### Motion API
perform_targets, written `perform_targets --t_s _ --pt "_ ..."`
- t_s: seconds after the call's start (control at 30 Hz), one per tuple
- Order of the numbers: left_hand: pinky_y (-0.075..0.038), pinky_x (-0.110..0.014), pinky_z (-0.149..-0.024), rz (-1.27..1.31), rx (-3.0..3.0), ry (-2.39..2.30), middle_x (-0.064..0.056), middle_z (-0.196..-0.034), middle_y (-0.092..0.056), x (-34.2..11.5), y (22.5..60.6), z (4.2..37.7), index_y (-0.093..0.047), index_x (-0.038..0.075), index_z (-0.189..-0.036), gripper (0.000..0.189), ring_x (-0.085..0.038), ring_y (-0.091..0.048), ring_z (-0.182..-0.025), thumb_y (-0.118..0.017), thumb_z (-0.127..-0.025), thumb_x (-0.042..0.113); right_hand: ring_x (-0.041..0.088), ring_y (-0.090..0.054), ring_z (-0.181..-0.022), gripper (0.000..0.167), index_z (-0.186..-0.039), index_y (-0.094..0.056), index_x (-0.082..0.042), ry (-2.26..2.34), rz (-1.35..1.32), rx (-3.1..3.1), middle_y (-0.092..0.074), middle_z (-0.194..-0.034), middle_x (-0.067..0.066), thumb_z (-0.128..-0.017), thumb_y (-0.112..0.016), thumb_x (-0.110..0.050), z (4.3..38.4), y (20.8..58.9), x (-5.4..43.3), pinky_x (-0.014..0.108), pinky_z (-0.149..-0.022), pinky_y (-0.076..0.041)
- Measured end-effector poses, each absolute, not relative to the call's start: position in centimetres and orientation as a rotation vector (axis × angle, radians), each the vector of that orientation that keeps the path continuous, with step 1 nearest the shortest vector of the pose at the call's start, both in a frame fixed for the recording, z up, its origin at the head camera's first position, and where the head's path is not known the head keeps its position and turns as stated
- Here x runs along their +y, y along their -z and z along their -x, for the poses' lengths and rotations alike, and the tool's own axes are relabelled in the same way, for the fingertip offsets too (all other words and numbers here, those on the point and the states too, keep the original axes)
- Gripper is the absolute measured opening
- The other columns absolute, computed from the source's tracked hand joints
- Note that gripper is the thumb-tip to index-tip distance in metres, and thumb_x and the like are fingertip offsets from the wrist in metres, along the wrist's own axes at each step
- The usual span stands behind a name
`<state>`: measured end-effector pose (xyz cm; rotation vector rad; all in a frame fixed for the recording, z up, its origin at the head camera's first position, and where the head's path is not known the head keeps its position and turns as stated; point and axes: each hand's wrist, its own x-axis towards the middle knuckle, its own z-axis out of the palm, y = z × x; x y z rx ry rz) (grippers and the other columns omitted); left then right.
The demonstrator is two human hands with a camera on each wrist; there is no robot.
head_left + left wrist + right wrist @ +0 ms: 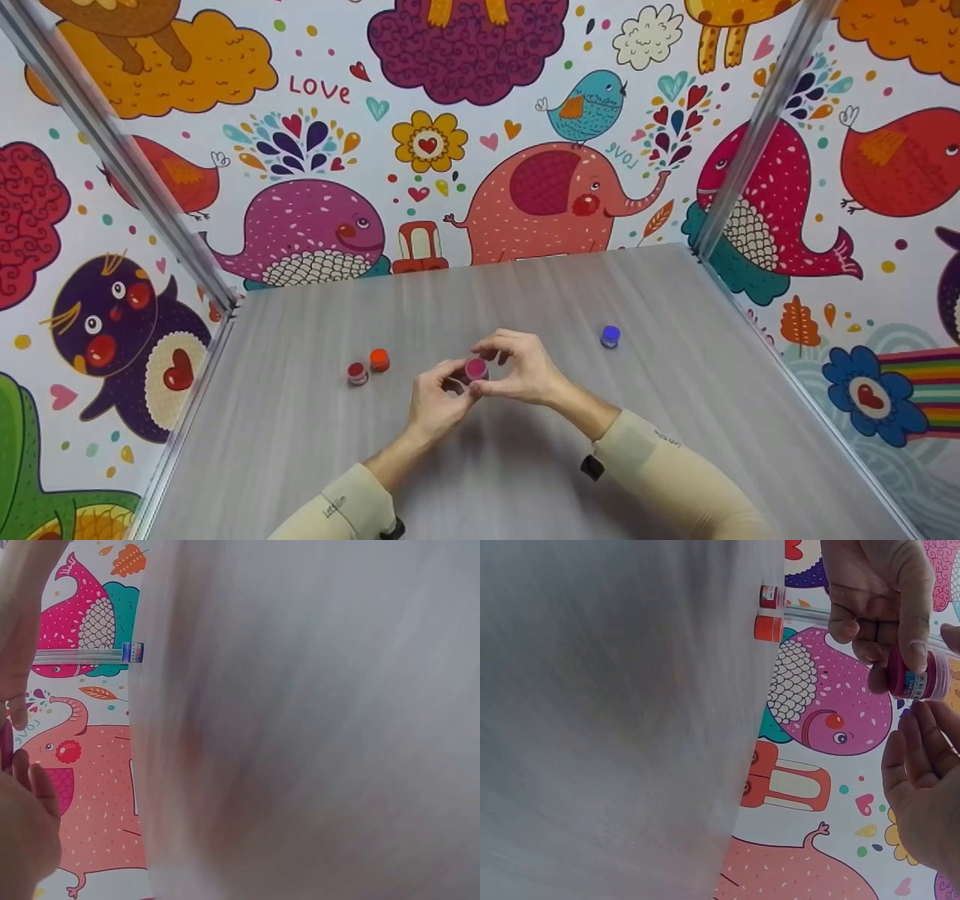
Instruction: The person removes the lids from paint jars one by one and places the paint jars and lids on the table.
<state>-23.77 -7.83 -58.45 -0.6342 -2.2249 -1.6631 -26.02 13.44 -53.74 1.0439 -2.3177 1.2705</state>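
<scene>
Both hands meet over the middle of the table in the head view, at a small magenta paint jar [476, 368]. My left hand [439, 401] grips the jar; in the right wrist view its thumb presses on the label of the same jar [919, 679]. My right hand [523, 369] has its thumb and fingertips at opposite sides of the jar's clear end, the fingers arched. Only a dark magenta sliver of the jar [7, 744] appears in the left wrist view, between the hands.
On the table [300, 450], left of the hands, stand a dark red jar [357, 373] and an orange jar [379, 360]. A blue jar [610, 337] stands to the right. Printed wall panels [450, 217] with metal corner posts [757, 127] border the table.
</scene>
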Motion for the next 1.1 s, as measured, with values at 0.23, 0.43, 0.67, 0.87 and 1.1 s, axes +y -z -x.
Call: perform_targets --t_s 0.23,0.43,0.67,0.87,1.1 --pt "-0.069 -0.035 -0.075 0.619 -2.223 1.681 -0.006 -0.098 -0.084 -7.67 58.48 23.7 -0.086 0.013 -0.113 0.026 -0.006 -0.073 -0.084 -0.095 -0.089 0.009 0.025 -0.074 -0.09 0.045 -0.115 -0.082 -0.009 -1.277 -0.963 -2.381 -0.08 -0.1 0.006 -0.083 -0.101 -0.034 25.65 53.66 13.44 0.034 -0.08 -0.063" --pt "-0.069 -0.04 -0.075 0.617 -2.226 1.677 -0.006 -0.098 -0.084 -7.64 58.47 23.7 -0.086 0.014 -0.112 0.026 -0.006 -0.072 -0.084 -0.095 -0.089 0.009 0.029 -0.074 -0.088 0.042 -0.111 -0.082 -0.011 -1.278 -0.941 -2.384 -0.08 -0.099 0.006 -0.083 -0.102 -0.034 25.48 53.61 13.37 0.034 -0.079 -0.063" --pt "-0.069 -0.035 -0.075 0.626 -2.221 1.697 -0.006 -0.098 -0.083 -7.69 58.53 23.66 -0.086 0.013 -0.113 0.028 -0.006 -0.073 -0.084 -0.095 -0.088 0.005 0.02 -0.071 -0.085 0.036 -0.107 -0.082 -0.013 -1.281 -0.898 -2.425 -0.08 -0.097 0.006 -0.084 -0.102 -0.032 25.42 53.61 13.29 0.03 -0.079 -0.061" --pt "-0.067 -0.028 -0.076 0.614 -2.235 1.696 -0.005 -0.096 -0.083 -7.7 58.45 23.62 -0.086 0.014 -0.113 0.03 -0.006 -0.072 -0.084 -0.096 -0.087 0.005 0.01 -0.067 -0.086 0.03 -0.106 -0.083 -0.014 -1.256 -0.914 -2.429 -0.079 -0.096 0.004 -0.086 -0.1 -0.03 25.32 53.57 13.28 0.034 -0.079 -0.064" --pt "-0.066 -0.028 -0.074 0.628 -2.217 1.698 -0.004 -0.094 -0.083 -7.73 58.5 23.61 -0.086 0.014 -0.112 0.03 -0.01 -0.074 -0.083 -0.094 -0.086 0.001 0.014 -0.069 -0.085 0.024 -0.105 -0.085 -0.014 -1.253 -0.965 -2.407 -0.077 -0.093 0.006 -0.086 -0.097 -0.022 25.4 53.42 13.22 0.027 -0.079 -0.061"
